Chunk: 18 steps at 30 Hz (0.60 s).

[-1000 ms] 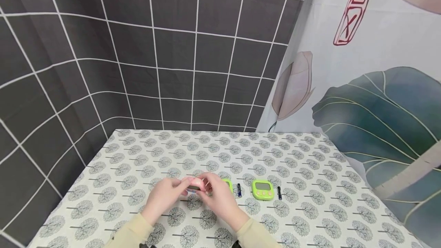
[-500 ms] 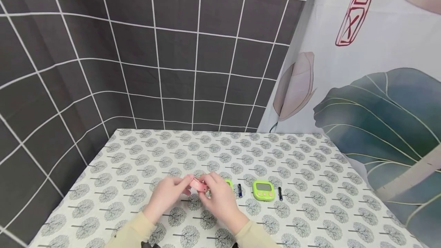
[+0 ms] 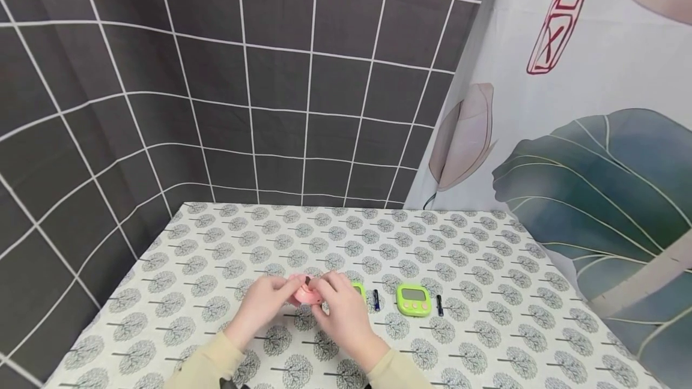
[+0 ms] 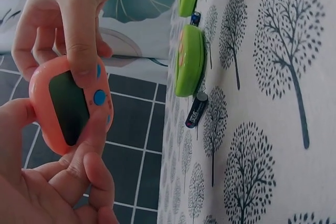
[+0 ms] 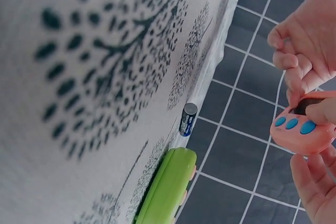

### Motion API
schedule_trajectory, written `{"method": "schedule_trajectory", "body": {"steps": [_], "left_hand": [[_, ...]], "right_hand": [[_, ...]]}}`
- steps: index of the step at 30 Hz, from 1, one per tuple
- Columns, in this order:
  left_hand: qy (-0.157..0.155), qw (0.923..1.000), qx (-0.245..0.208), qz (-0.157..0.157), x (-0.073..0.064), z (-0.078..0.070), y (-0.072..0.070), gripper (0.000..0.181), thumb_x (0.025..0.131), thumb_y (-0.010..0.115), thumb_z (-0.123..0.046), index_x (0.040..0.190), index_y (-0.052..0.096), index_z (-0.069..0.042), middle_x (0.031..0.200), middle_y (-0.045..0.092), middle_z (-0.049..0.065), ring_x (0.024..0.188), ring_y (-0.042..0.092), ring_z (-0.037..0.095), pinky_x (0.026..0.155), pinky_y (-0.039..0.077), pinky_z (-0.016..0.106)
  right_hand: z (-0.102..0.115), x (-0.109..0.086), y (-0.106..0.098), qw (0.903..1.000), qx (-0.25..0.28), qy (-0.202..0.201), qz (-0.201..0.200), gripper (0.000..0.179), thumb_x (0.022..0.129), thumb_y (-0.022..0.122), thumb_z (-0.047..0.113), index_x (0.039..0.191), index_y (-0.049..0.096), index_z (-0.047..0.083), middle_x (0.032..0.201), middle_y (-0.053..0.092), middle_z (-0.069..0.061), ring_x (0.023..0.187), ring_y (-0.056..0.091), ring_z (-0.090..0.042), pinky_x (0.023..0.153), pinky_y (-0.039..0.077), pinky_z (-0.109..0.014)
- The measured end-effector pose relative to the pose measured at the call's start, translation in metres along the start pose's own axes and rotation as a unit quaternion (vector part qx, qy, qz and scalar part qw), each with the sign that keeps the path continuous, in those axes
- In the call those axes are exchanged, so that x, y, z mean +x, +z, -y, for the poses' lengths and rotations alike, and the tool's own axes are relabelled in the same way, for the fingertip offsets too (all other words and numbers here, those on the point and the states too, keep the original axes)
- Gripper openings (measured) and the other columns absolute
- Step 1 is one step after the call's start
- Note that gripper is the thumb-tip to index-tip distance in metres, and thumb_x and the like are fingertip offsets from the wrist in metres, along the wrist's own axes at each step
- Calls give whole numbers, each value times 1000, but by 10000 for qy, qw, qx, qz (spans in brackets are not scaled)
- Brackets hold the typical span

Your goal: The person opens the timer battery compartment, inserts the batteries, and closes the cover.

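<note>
A pink timer (image 4: 65,106) with a dark screen and blue buttons is held off the tabletop between both hands. In the head view the pink timer (image 3: 308,294) sits between the fingertips of the left hand (image 3: 263,302) and the right hand (image 3: 346,311). The left hand (image 4: 58,177) grips the lower side, one finger reaching across the front near the buttons. From above, the right hand (image 4: 79,9) pinches the timer, its thumb on the front by a blue button. In the right wrist view blue buttons (image 5: 292,124) face the camera. The timer's back is hidden.
A green timer (image 3: 414,300) lies to the right with a dark battery (image 3: 440,305) beside it. Another green timer (image 3: 358,288) is partly behind the right hand, next to a battery (image 3: 376,299). One more battery (image 5: 188,119) lies left of that timer. Tree-print cloth (image 3: 303,239) covers the table.
The pink timer has been turned between the fingers, so less of its screen shows in the head view. The right fingers have shifted slightly over it. Both hands stay in nearly the same place.
</note>
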<state>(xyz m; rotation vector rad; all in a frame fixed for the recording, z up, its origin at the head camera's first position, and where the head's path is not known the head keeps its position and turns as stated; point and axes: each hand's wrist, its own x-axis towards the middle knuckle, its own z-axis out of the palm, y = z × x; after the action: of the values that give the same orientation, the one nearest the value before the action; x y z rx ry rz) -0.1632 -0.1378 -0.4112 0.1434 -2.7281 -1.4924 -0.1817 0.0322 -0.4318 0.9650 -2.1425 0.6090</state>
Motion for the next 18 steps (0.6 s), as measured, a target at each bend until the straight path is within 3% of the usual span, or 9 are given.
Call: {"method": "schedule_trajectory", "body": {"steps": [5, 9, 18], "left_hand": [[-158, 9995, -257, -69, 0, -2, -1, 37, 91, 59, -41, 73, 67, -10, 78, 69, -1, 77, 60, 15, 76, 47, 41], [-339, 9981, -509, -75, 0, -3, -1, 39, 89, 60, -38, 64, 60, -9, 66, 59, 1, 68, 50, 14, 66, 40, 29], [-314, 9972, -673, -72, -2, -4, 2, 39, 89, 61, -30, 59, 51, -7, 56, 46, -1, 60, 42, 14, 63, 38, 27]], "right_hand": [[1, 0, -1, 9999, 130, -23, -7, 40, 63, 85, 14, 96, 62, 16, 88, 58, 5, 79, 54, -8, 69, 49, -21], [1, -1, -1, 9997, 214, 46, 54, 40, 65, 85, 20, 97, 61, 17, 89, 57, 6, 79, 53, -7, 69, 48, -20], [-1, -4, -1, 9992, 196, 253, 252, 40, 64, 85, 23, 96, 61, 18, 91, 56, 7, 82, 51, -7, 71, 47, -22]]}}
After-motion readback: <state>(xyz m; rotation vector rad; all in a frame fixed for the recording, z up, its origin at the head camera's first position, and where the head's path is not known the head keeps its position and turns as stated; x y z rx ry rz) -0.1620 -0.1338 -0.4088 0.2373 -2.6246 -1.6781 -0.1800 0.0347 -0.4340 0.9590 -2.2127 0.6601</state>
